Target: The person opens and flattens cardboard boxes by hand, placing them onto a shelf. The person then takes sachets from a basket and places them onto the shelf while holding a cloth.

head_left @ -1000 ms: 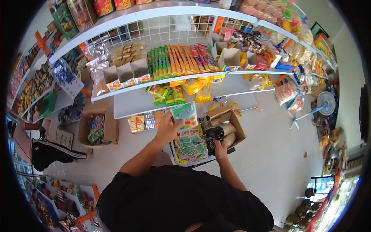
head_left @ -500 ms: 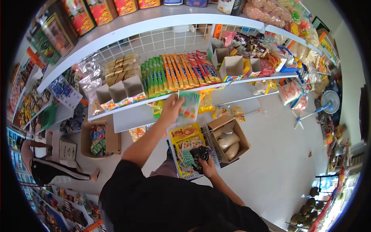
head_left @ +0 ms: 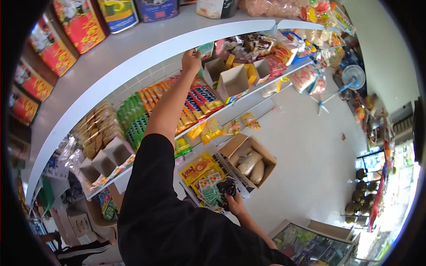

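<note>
My left hand (head_left: 191, 62) reaches far up and back to the product shelf, its fingers closed on a green-and-white packet (head_left: 206, 50) just below the upper shelf's edge. Open empty cardboard display boxes (head_left: 232, 84) stand beside that hand. Lower down, my right hand (head_left: 235, 204) grips a bunched black plastic bag (head_left: 227, 188). The bag is over a carton (head_left: 188, 189) that holds yellow snack packs (head_left: 198, 167) and several small green-and-white packets (head_left: 207, 189).
Orange, green and red wafer packs (head_left: 202, 99) line the shelf. Metal tins (head_left: 82, 26) stand on the upper shelf. An open cardboard box (head_left: 269, 162) with filled bags sits on the floor. Farther right is a standing fan (head_left: 353, 77); a glass-topped case (head_left: 301, 241) lies near front right.
My left hand has moved from the shelf's front edge up and deeper in, carrying the green-and-white packet. My right hand stays over the carton with the black bag. The view has turned.
</note>
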`<state>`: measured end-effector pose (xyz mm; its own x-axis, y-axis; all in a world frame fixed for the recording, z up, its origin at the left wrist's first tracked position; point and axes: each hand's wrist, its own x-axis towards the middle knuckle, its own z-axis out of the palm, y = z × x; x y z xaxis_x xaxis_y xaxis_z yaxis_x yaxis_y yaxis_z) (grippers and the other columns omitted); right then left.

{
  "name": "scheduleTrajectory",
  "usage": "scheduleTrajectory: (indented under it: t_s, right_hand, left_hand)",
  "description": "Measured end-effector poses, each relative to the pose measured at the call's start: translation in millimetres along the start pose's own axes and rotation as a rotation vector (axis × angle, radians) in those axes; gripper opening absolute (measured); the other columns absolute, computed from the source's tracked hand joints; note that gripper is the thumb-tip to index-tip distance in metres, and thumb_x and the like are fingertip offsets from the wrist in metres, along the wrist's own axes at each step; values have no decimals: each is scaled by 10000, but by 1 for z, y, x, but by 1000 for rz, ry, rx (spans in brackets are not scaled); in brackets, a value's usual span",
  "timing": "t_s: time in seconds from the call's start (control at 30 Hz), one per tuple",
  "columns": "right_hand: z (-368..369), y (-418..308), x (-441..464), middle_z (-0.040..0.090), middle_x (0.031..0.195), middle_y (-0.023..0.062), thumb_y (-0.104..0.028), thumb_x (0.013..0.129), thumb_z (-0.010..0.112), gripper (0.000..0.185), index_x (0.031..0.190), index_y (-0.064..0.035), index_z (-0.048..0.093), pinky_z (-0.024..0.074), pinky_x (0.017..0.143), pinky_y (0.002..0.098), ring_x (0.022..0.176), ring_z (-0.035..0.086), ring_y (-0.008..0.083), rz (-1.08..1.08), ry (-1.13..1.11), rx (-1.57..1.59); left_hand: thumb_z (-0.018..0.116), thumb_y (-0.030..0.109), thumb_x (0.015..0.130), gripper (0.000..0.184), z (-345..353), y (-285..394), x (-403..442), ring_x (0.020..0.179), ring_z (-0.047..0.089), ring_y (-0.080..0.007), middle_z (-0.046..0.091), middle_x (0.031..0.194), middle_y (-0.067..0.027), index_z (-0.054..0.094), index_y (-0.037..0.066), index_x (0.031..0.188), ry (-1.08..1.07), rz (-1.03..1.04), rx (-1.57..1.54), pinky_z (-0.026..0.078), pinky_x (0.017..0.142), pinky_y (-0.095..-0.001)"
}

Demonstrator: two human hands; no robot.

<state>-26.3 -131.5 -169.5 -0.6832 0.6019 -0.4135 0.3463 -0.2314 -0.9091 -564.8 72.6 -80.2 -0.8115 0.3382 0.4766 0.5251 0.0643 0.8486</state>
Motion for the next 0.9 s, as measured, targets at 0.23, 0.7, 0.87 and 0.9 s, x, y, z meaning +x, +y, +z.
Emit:
scheduleTrajectory:
  t_s: [0.23, 0.7, 0.87, 0.9]
  right_hand:
    - [3, -2, -9, 640, 1122, 76, -125, 916, 555, 423, 1323, -24, 502, 443, 942, 308, 1042, 574, 168, 78, 0, -9]
    - [5, -20, 3, 648, 1031, 81, -131, 912, 555, 384, 1274, -6, 520, 469, 866, 310, 943, 592, 168, 37, -21, -94]
    - [2, -12, -4, 649, 1012, 91, -132, 905, 563, 377, 1256, 1, 527, 468, 863, 313, 936, 589, 173, 3, 20, -78]
    - [-1, -5, -5, 646, 1028, 95, -133, 904, 564, 383, 1261, 1, 527, 464, 875, 315, 950, 587, 178, 30, 6, -87]
  left_hand:
    - [672, 289, 875, 291, 25, -4, 12, 807, 681, -315, 696, 838, -158, 637, 1, 869, 77, 68, 104, 510, 719, -396]
    - [669, 273, 851, 265, -1, -3, 5, 778, 656, -365, 670, 798, -188, 662, 8, 871, -34, 113, 308, 503, 708, -455]
    - [675, 178, 831, 264, 8, -27, 4, 976, 637, -365, 666, 1023, -206, 655, 42, 1056, -119, 23, 329, 519, 841, -443]
    - [675, 178, 831, 264, 5, -26, -1, 976, 637, -365, 666, 1023, -206, 655, 42, 1056, -124, 13, 333, 519, 841, -443]
